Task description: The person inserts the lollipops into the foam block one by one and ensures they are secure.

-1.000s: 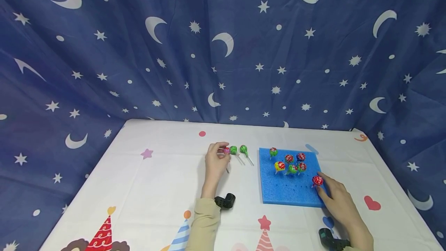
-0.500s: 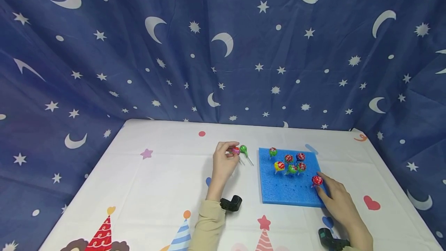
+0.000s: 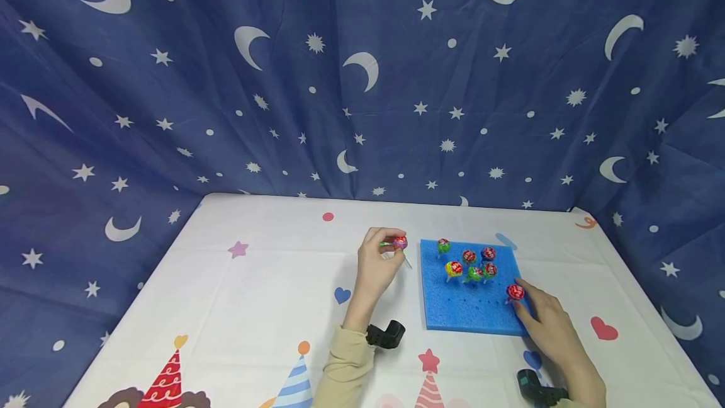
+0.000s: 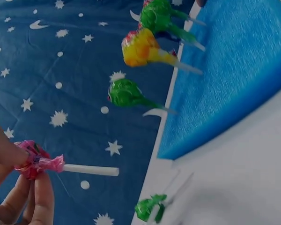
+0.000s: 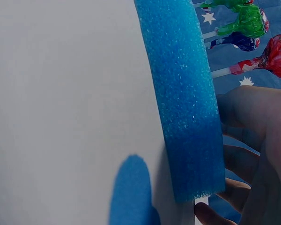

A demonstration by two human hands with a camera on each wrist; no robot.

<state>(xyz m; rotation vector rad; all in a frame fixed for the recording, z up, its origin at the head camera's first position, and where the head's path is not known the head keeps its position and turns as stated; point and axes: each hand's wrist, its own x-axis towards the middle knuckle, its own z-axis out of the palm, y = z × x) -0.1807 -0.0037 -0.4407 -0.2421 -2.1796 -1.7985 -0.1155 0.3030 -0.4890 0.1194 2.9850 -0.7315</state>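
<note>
In the head view my left hand point(image 3: 378, 266) pinches a pink-wrapped lollipop point(image 3: 400, 242) by its candy head, over the table left of the foam board. The left wrist view shows its white stick pointing away from my fingertips. Loose green lollipop wrapping point(image 4: 150, 207) lies on the table below, mostly hidden by the hand in the head view. My right hand point(image 3: 552, 323) holds the right edge of the blue foam board point(image 3: 453, 313), thumb over its top and fingers at its end. Beside that thumb, a red lollipop point(image 3: 515, 293) stands in the foam.
Several lollipops stand in the board's far half, among them a yellow one point(image 3: 454, 269), a green one point(image 3: 443, 245) and a dark blue one point(image 3: 488, 254). Small holes dot the nearer foam. A white patterned tablecloth point(image 3: 255, 307) covers the table, with a blue starry curtain point(image 3: 362, 112) behind.
My left hand has moved right with the pink lollipop, passing over the loose green ones and nearing the foam board. The right hand and the board have stayed in place.
</note>
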